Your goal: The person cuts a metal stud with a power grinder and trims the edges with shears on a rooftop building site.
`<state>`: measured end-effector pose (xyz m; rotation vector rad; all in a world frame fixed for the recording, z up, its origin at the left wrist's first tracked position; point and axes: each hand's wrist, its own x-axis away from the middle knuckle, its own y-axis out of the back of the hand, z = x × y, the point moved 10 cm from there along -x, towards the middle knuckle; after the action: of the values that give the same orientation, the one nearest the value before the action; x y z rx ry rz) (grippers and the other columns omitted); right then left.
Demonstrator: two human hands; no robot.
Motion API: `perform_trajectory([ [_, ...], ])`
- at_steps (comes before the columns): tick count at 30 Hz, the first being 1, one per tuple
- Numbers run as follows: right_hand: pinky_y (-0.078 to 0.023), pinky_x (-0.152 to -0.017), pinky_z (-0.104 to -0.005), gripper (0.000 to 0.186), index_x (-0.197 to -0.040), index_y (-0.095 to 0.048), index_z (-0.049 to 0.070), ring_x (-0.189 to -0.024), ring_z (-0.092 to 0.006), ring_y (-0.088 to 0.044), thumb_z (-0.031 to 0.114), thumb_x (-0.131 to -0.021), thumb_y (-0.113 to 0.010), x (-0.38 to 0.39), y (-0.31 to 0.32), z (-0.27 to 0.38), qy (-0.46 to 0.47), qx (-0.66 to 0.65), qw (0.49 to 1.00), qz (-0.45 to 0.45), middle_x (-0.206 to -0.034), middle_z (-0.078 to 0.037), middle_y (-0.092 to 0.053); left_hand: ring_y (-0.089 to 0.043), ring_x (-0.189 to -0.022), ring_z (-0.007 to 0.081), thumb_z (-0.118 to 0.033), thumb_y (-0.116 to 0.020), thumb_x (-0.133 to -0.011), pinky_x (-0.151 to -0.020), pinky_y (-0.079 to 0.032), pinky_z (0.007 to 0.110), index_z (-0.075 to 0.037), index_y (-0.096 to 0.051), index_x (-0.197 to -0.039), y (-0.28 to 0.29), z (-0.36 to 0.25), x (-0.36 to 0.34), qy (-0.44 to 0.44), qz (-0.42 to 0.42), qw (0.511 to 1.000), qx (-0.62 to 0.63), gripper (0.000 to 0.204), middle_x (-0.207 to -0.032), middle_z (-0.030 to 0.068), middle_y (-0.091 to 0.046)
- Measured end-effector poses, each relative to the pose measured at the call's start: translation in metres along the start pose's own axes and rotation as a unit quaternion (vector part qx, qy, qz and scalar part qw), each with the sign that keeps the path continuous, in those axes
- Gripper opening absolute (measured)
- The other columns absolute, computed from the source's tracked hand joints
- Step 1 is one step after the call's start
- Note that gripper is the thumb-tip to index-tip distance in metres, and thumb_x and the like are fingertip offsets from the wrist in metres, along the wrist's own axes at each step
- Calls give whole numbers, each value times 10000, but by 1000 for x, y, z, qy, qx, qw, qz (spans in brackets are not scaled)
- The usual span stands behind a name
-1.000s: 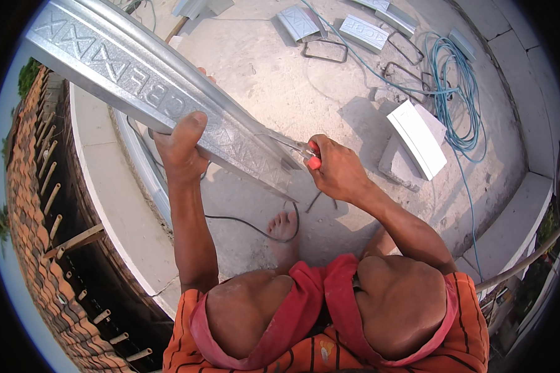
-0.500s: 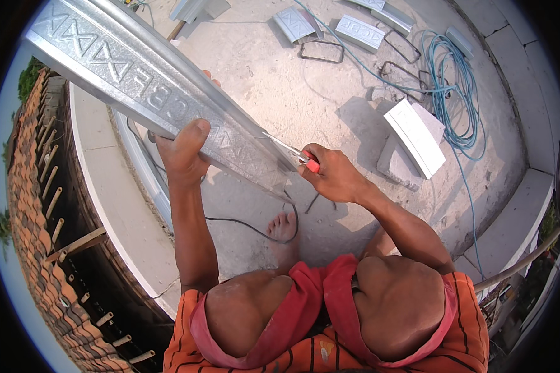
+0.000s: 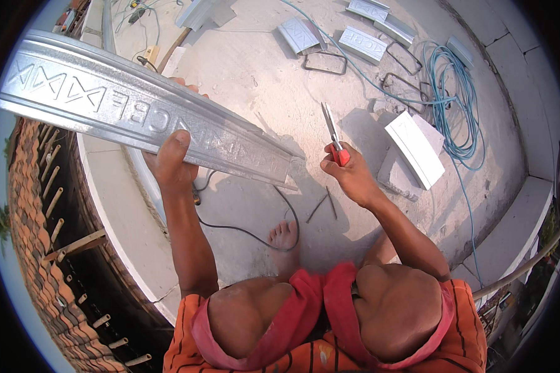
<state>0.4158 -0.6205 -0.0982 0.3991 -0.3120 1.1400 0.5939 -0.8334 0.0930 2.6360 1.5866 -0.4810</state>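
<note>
At the left edge of the frame there is a tiled roof point(image 3: 30, 230). From the upper left toward the centre runs a long silver metal profile point(image 3: 124, 105), with a pattern pressed in its face, and its cut end lies near the middle. The left hand point(image 3: 173, 163) is clamped on this profile, the thumb on the face and the fingers showing behind the upper edge. Below the profile, a black cable point(image 3: 298, 231) curves on the floor beside a foot. Right of the profile's end, and apart from it, stand red-handled snips point(image 3: 331, 130), blades upward; the right hand point(image 3: 353, 177) is closed around their handles. Farther right are a white curved piece point(image 3: 415, 150), leaning on a block, and a coiled blue cable point(image 3: 449, 102).
</note>
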Motion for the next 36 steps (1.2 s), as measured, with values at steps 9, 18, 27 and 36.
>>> perform_trajectory([
  [9, -491, -776, -423, 327, -1114, -547, 2, -874, -391, -620, 126, -832, -656, 23, -10, 64, 169, 237, 951, 104, -920, -208, -626, -576, -1155, 316, -170, -653, -713, -983, -505, 439, 60, -384, -1373, 19, -32, -6, -36, -72, 997, -19, 749, -1191, 236, -553],
  [18, -479, -781, -433, 300, -1060, -537, 11, -857, -377, -615, 72, -797, -668, 27, -51, 103, 285, 301, 895, 164, -882, -184, -618, -635, -1076, 274, -187, -656, -732, -907, -547, 410, 80, -495, -1297, 23, -28, -15, -10, 9, 1000, 13, 646, -1179, 224, -612],
  [27, -508, -795, -456, 328, -1079, -557, 23, -935, -383, -635, 66, -769, -656, 28, -56, 118, 258, 393, 855, 218, -958, -192, -653, -692, -959, 259, -160, -618, -778, -832, -584, 370, 112, -512, -1284, 5, -5, -16, 15, 111, 991, 73, 584, -1113, 232, -662],
  [36, -512, -743, -467, 295, -1031, -567, 1, -843, -388, -655, 64, -759, -661, 24, -59, 114, 261, 391, 854, 224, -853, -198, -665, -690, -944, 256, -230, -655, -751, -820, -582, 354, 111, -521, -1274, -2, -8, -17, 0, 122, 989, 77, 639, -1101, 225, -664],
])
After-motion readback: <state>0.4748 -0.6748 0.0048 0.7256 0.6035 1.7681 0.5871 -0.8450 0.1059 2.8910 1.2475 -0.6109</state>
